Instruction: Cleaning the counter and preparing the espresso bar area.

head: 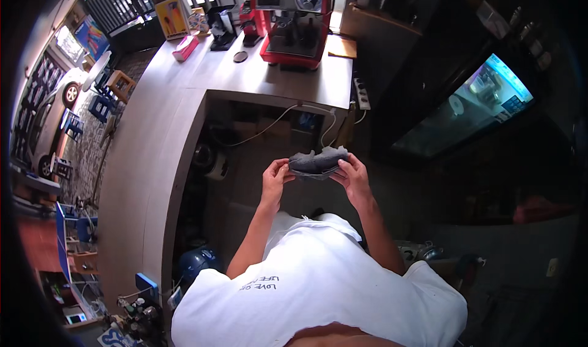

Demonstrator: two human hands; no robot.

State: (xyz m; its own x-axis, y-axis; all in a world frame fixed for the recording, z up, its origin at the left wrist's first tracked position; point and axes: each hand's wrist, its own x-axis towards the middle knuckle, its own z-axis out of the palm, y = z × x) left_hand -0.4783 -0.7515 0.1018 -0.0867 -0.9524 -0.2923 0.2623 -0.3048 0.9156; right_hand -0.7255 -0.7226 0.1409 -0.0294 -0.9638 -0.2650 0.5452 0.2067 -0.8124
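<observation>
A grey cloth (317, 163), bunched and folded over, is stretched between both hands in front of my body. My left hand (275, 181) pinches its left end between thumb and fingers. At the opposite end, my right hand (353, 177) grips it the same way, thumb on top. The cloth hangs in the air above the dark floor, apart from the counter. Its underside is hidden.
A pale L-shaped counter (142, 131) runs along the left and across the front. On it stand a red espresso machine (294, 30), a red coffee grinder (250, 23) and a pink tissue box (185, 48). A lit display fridge (468, 103) is at right; a power strip (362, 94) hangs beside the counter.
</observation>
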